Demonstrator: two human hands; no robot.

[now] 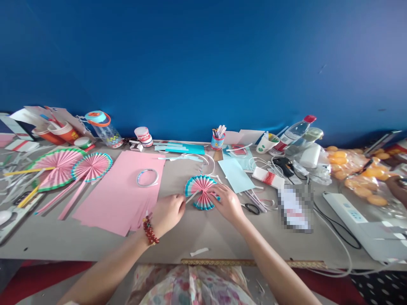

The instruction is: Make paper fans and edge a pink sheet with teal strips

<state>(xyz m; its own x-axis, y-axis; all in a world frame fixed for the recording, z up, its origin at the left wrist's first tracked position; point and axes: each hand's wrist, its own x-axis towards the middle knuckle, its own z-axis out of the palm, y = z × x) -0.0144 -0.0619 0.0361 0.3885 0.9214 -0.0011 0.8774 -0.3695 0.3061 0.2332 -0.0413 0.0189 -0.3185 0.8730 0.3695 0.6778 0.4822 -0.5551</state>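
The small paper fan (203, 190) in front of you is folded into neat pleats and spread out nearly into a full circle, pink in the middle with blue and white at the rim. That much looks done. There seems to be a gap at its lower left, by the thin white strip (192, 197), so that side looks open. No handles show on it, while the blue-edged fan (93, 167) off to the left has two long pink ones. The pink paper (117, 190) lies flat between them, and the scissors (252, 208) lie to the right of your work.

Your left hand (168, 214) comes in from the low left, bent at the wrist, knuckles up. Its thumb and finger look closed together on the near end of the white strip. Your right hand (229, 206) reaches in from the low right, back of the hand up, with its fingers spread over the right side of the small fan. They touch the folds, but your hand hides the tips, so I can't tell if they pinch the paper or just press it down.
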